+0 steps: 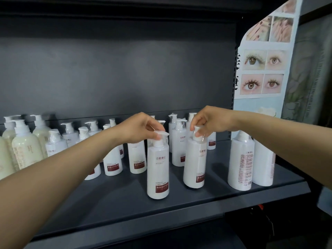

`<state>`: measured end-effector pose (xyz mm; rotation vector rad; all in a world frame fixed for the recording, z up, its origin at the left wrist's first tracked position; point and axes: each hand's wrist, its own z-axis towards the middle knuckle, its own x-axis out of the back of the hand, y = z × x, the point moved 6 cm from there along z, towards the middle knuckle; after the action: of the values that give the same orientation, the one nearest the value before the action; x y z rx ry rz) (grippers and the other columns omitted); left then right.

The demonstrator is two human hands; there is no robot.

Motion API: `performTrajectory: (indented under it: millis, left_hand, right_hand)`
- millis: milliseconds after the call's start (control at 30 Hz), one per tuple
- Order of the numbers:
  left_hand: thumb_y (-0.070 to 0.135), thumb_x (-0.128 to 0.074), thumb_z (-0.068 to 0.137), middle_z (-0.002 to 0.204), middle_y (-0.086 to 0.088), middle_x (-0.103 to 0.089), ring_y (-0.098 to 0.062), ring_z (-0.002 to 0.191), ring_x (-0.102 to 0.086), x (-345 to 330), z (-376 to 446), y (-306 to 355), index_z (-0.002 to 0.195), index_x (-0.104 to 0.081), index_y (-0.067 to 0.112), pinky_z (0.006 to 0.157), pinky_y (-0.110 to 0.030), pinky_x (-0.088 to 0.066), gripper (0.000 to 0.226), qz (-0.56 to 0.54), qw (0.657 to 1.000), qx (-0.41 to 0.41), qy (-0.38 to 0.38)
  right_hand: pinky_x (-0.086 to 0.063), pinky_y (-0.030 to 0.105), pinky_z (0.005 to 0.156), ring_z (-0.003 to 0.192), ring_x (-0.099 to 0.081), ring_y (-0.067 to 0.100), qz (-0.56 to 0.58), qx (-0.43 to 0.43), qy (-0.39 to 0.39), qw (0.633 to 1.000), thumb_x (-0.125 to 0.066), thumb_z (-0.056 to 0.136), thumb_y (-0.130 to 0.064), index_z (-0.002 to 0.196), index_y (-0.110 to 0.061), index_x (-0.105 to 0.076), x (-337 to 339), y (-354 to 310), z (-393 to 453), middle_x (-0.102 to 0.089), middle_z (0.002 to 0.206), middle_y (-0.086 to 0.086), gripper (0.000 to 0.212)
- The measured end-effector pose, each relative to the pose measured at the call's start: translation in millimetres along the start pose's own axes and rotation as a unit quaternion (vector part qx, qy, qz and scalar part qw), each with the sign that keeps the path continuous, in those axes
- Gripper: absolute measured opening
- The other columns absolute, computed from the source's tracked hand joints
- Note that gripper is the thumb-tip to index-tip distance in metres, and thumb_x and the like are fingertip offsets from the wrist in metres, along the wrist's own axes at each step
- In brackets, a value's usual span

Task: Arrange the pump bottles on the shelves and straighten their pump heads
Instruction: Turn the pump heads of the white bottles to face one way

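Note:
Two white pump bottles with dark red labels stand near the front of the dark grey shelf (pixel 197 202). My left hand (pixel 138 128) pinches the pump head of the left bottle (pixel 158 169), which stands upright with its nozzle pointing right. My right hand (pixel 210 121) pinches the pump head of the right bottle (pixel 195 164), which leans a little to the right. Behind them stand several more white pump bottles (pixel 136 159) in loose rows, partly hidden by my forearms.
Cream-coloured pump bottles (pixel 26 146) crowd the far left of the shelf. Two wrapped white bottles (pixel 240 164) stand at the right end by the upright. A poster with eye photos (pixel 262 72) hangs on the right. The shelf's front strip lies bare.

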<state>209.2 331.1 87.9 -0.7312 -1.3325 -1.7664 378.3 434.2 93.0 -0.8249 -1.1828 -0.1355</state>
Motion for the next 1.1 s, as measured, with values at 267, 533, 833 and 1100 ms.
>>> performTrajectory:
  millis: [267,533,833,1100]
  left_hand:
    - [0.014,-0.072,0.08,0.091,0.002,-0.075,-0.01,0.086,-0.067,-2,73,72,0.095,-0.074,0.017,0.085,-0.023,-0.051,0.016,-0.003,0.998,-0.054,0.024]
    - [0.015,-0.073,0.078,0.087,0.005,-0.075,-0.001,0.078,-0.066,-42,163,102,0.093,-0.074,0.018,0.085,-0.019,-0.048,0.015,0.034,0.998,-0.052,0.017]
    - [0.012,-0.072,0.079,0.086,0.014,-0.07,0.003,0.077,-0.063,-77,208,67,0.096,-0.073,0.018,0.075,-0.012,-0.046,0.018,0.107,0.994,0.024,-0.017]
    - [0.01,-0.071,0.079,0.088,0.012,-0.07,-0.003,0.08,-0.064,-89,199,33,0.096,-0.073,0.017,0.079,-0.017,-0.045,0.018,0.087,0.993,0.081,0.016]
  right_hand:
    - [-0.06,0.026,0.071,0.071,-0.068,0.021,0.026,-0.006,0.096,0.995,-0.068,0.082,0.001,0.093,-0.002,-0.066,95,25,-2,-0.066,0.09,0.014,0.012]
    - [-0.059,0.018,0.061,0.052,-0.065,0.009,-0.007,-0.013,0.083,0.996,-0.069,0.081,0.002,0.095,0.001,-0.067,143,101,25,-0.066,0.08,0.008,0.014]
    - [-0.06,0.03,0.071,0.072,-0.064,0.018,-0.011,0.023,-0.003,1.0,-0.073,0.078,-0.002,0.093,0.0,-0.068,107,170,81,-0.064,0.079,0.005,0.016]
    - [-0.059,0.04,0.082,0.098,-0.068,0.027,-0.022,0.045,0.005,0.999,-0.075,0.078,-0.014,0.097,-0.011,-0.071,75,180,95,-0.068,0.107,0.008,0.02]
